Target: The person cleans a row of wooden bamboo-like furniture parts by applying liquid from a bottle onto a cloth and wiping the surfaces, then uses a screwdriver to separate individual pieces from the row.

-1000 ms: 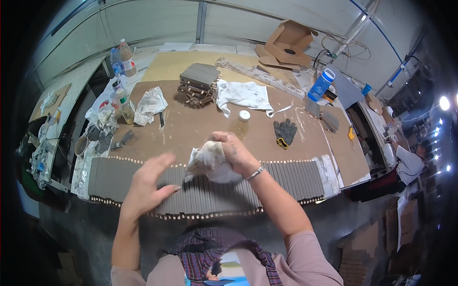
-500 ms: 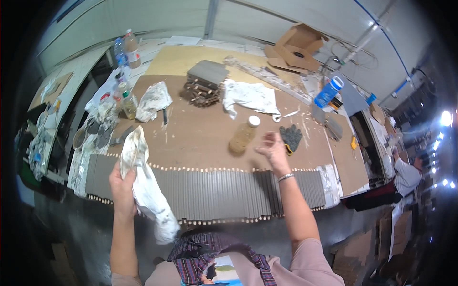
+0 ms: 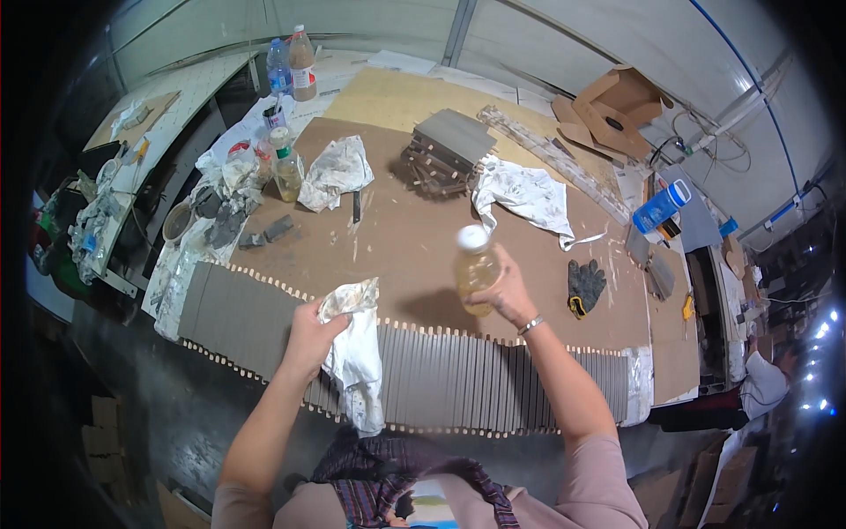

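Observation:
My left hand [image 3: 313,339] grips a stained white cloth [image 3: 359,366], which hangs down over a row of grey strips [image 3: 449,375]. The strips lie side by side along the table's near edge, with pale ends sticking out. My right hand [image 3: 509,293] is wrapped round a clear bottle [image 3: 476,264] of yellowish liquid with a white cap. The bottle is held above the brown board [image 3: 397,256], slightly tilted. Right of that hand lies a dark grey work glove [image 3: 585,286] with a yellow cuff.
Farther back sit a stack of grey strips [image 3: 454,141], a second white cloth [image 3: 526,196] and a crumpled one [image 3: 338,174]. Bottles [image 3: 302,66] stand at the back left. At the right are an open cardboard box [image 3: 612,110] and a blue bottle [image 3: 661,207]. Another person [image 3: 762,383] is at far right.
My right hand has closed on the bottle and lifted it off the board. My left hand has brought the cloth rightward, toward the middle. The whole view has shifted somewhat.

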`<state>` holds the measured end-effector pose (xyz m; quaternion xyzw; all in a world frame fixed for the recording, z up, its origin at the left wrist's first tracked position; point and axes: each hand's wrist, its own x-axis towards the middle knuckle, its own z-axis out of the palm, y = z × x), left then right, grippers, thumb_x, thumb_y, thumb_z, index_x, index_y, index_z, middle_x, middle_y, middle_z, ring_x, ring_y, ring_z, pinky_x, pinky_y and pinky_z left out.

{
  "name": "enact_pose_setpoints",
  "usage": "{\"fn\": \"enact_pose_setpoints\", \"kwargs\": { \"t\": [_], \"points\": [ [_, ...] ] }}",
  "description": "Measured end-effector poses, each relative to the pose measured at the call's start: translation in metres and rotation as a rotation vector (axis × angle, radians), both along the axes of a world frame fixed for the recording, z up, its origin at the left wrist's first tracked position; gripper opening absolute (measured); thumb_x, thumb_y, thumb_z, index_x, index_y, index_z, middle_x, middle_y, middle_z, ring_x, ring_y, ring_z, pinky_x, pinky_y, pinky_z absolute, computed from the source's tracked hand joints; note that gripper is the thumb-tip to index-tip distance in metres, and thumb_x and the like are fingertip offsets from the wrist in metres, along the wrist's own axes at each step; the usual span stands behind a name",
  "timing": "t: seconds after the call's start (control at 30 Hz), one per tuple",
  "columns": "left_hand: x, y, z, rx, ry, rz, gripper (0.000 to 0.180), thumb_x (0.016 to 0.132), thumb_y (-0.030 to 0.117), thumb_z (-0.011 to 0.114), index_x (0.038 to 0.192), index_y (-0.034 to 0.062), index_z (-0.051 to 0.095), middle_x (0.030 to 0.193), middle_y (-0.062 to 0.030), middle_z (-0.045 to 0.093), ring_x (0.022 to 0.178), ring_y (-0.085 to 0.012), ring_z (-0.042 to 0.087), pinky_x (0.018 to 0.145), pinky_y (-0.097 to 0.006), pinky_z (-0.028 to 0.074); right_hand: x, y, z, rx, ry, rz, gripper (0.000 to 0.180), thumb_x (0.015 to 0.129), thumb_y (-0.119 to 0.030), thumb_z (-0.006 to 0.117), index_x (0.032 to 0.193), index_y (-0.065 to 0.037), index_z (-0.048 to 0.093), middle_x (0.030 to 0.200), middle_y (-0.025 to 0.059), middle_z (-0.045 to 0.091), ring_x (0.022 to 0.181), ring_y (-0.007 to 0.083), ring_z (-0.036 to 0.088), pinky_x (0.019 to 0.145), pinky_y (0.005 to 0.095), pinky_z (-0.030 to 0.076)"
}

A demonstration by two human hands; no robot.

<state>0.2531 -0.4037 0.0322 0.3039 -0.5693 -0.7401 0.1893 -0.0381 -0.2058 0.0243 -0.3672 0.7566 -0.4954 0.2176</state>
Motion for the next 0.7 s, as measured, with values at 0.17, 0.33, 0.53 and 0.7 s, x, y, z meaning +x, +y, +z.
{"fn": "enact_pose_setpoints", "kwargs": {
  "t": [0.17, 0.33, 0.53, 0.7],
  "points": [
    [-0.021, -0.005, -0.025, -0.244, -0.045, 0.065, 0.026, 0.087, -0.001, 0.06, 0.112, -0.0053, 0.067, 0.103, -0.008, 0.072, 0.094, -0.0158, 0.067, 0.083, -0.029, 0.053, 0.07, -0.026, 0.057, 0.202, 0.498, 0.227, 0.078, 0.056, -0.023, 0.088, 0.127, -0.009, 0.06, 0.112, 0.0133, 0.066, 0.109, 0.0309, 0.061, 0.097, 0.0395, 0.044],
    [-0.033, 0.015, -0.005, 0.144, 0.254, 0.239, 0.055, 0.087, -0.009, 0.048, 0.141, -0.0023, 0.048, 0.121, -0.0137, 0.066, 0.108, -0.0233, 0.066, 0.098, -0.033, 0.05, 0.076, -0.037, 0.042, 0.211, 0.723, 0.253, 0.065, 0.064, -0.031, 0.086, 0.122, -0.011, 0.064, 0.105, 0.0087, 0.067, 0.099, 0.0297, 0.06, 0.087, 0.0398, 0.042],
    [-0.017, 0.005, -0.001, 0.582, 0.337, -0.052, 0.039, 0.1, 0.005, 0.042, 0.136, -0.008, 0.05, 0.123, -0.0167, 0.065, 0.109, -0.0255, 0.068, 0.096, -0.04, 0.056, 0.074, -0.041, 0.042, 0.242, 0.832, 0.264, 0.053, 0.067, -0.025, 0.081, 0.116, -0.011, 0.066, 0.103, 0.0071, 0.067, 0.096, 0.0286, 0.06, 0.084, 0.0377, 0.041],
    [-0.019, 0.003, -0.019, 0.572, 0.313, 0.018, 0.034, 0.101, 0.004, 0.041, 0.129, -0.0084, 0.056, 0.117, -0.0165, 0.068, 0.101, -0.0238, 0.07, 0.09, -0.037, 0.058, 0.065, -0.043, 0.054, 0.269, 0.926, 0.195, 0.04, 0.066, -0.012, 0.072, 0.105, -0.013, 0.066, 0.096, 0.0051, 0.066, 0.09, 0.0279, 0.058, 0.081, 0.0378, 0.04]
  ]
}}
